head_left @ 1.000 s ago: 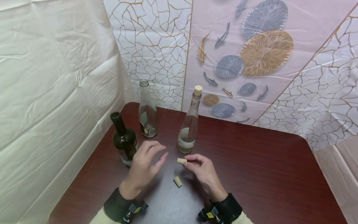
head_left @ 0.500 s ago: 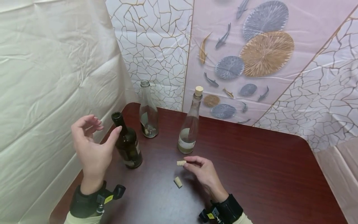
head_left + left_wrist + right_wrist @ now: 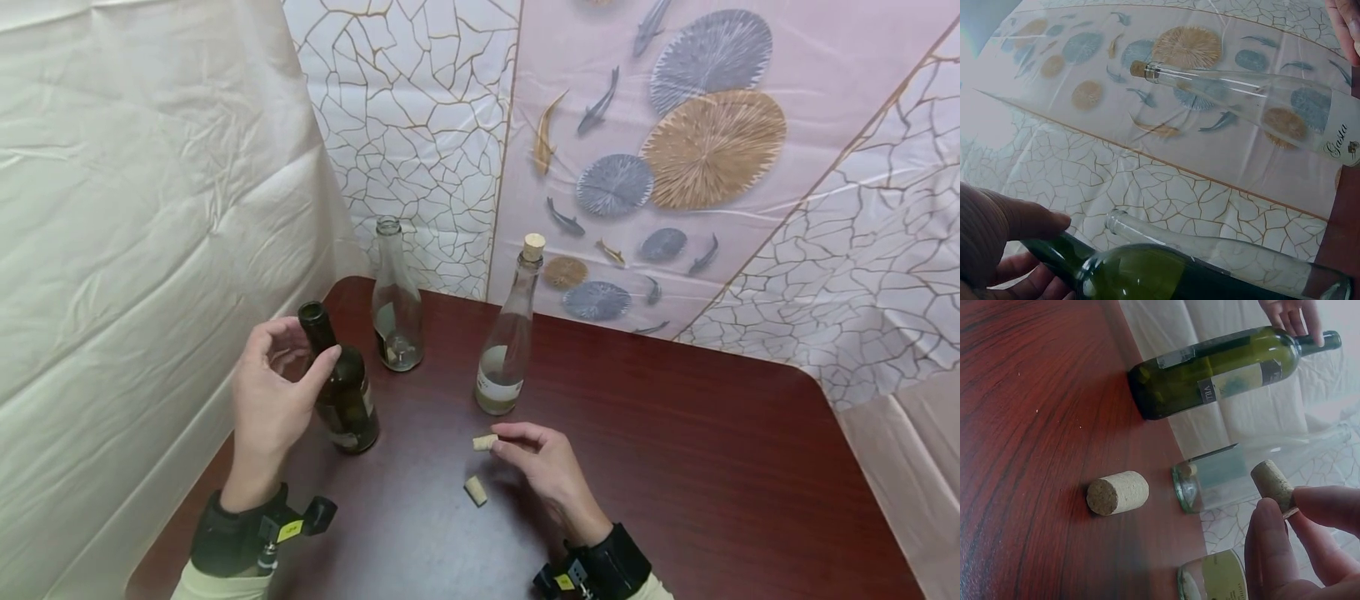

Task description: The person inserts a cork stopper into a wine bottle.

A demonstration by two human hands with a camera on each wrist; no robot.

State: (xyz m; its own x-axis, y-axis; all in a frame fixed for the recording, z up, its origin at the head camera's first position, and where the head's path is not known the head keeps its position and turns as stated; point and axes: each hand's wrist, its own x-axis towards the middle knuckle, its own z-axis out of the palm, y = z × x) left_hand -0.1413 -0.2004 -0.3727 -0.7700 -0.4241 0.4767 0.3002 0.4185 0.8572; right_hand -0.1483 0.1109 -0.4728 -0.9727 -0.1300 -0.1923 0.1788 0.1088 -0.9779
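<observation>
My left hand (image 3: pixel 273 392) holds the neck of a dark green wine bottle (image 3: pixel 347 400), thumb on the near side and fingers behind it. The bottle stands upright, its mouth uncorked. Between thumb and fingertips of my right hand (image 3: pixel 551 475) is a small cork (image 3: pixel 1271 485), held just above the table. A second cork (image 3: pixel 1119 493) lies on its side on the table, left of that hand. Beyond it, a clear bottle (image 3: pixel 502 367) with a white label has a cork stopper (image 3: pixel 533 247) in its mouth.
Another clear bottle (image 3: pixel 398 308), uncorked, stands behind the green one, with a small cork-like piece inside at its base. The dark red table (image 3: pixel 712 467) stretches to the right. A cream cloth (image 3: pixel 165 250) hangs along the left edge, and a patterned cloth (image 3: pixel 420 125) hangs behind.
My left hand has moved left, away from the right hand, then closed in on the green bottle's neck. My right hand has stayed almost still, keeping hold of the cork.
</observation>
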